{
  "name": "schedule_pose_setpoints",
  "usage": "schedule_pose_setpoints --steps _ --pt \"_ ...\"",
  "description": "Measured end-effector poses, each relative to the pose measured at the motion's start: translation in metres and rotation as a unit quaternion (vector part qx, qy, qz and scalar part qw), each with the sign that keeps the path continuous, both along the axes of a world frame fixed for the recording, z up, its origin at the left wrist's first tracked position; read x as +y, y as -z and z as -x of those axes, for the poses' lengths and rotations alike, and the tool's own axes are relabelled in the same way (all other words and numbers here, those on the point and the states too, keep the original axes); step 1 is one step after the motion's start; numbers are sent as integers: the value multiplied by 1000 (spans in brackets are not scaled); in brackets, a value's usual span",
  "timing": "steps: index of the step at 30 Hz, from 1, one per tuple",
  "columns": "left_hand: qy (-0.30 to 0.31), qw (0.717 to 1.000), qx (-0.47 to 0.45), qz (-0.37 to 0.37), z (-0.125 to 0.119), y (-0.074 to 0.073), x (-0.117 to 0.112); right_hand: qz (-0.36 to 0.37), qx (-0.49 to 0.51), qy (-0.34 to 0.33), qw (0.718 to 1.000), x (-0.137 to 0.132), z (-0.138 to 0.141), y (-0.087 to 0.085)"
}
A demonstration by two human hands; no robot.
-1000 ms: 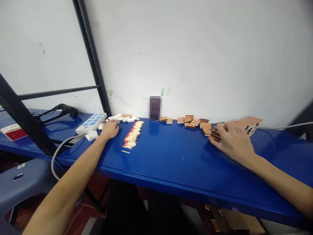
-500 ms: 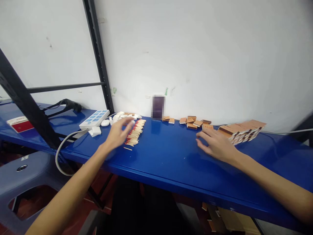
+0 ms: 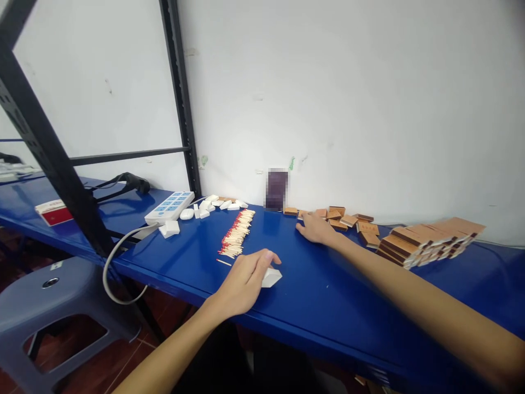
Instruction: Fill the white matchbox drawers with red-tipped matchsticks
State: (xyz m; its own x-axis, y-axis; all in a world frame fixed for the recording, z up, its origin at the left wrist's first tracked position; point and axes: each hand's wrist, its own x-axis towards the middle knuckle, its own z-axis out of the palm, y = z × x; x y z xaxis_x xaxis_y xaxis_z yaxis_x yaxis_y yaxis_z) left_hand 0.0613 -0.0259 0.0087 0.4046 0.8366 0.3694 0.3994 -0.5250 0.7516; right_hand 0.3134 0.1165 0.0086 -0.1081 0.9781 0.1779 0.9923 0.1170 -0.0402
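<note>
My left hand [image 3: 246,279] is closed around a white matchbox tray [image 3: 271,277], just above or on the blue table near its front edge. Part of the tray is hidden by my fingers. At the back of the table, my right hand [image 3: 318,229] reaches over to a brown matchbox sleeve [image 3: 303,214], its fingers apart at the near side; whether they touch it I cannot tell. More matchbox sleeves [image 3: 337,224] lie loosely to its right. A long row of red-tipped matches [image 3: 237,232] lies left of centre, with a single match [image 3: 223,262] in front.
Small white trays [image 3: 205,208] lie behind the matches, beside a white power strip [image 3: 170,207] with a cable. Stacked matchboxes [image 3: 430,241] stand at right. A pixelated dark rectangle [image 3: 276,189] leans against the wall. A black shelf post [image 3: 53,148] and grey stool [image 3: 61,306] are left.
My left hand has moved from the white trays towards the front centre, now with a tray in it. My right hand has moved left and back, to the sleeves by the wall. The view has shifted.
</note>
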Motion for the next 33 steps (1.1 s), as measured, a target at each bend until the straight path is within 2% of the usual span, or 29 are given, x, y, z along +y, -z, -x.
schedule_pose_setpoints --steps 5,8,11,14,17,19,22,25,28,33 --pt "11 998 27 57 8 -3 -8 -11 -34 -48 998 -61 -8 8" --pt "0 997 52 63 6 -3 -7 -76 -51 -83 992 -102 -5 10" --pt "-13 994 112 10 0 0 -4 -122 19 -204 971 -133 10 9" --pt "-26 984 153 -90 -2 1 1 -70 125 -322 936 -151 32 5" --pt "-59 977 138 -151 11 -1 10 -21 190 -357 914 -154 50 2" --pt "-112 970 138 -166 29 -3 18 13 207 -352 913 -151 59 1" --pt "-129 970 165 -120 62 -3 28 59 212 -336 916 -143 68 3" --pt "-117 967 205 -92 88 0 33 61 222 -316 920 -138 74 8" --pt "-102 965 230 -78 99 3 34 41 236 -309 920 -138 74 13" --pt "-106 963 235 -82 101 7 38 32 225 -310 923 -140 71 16"
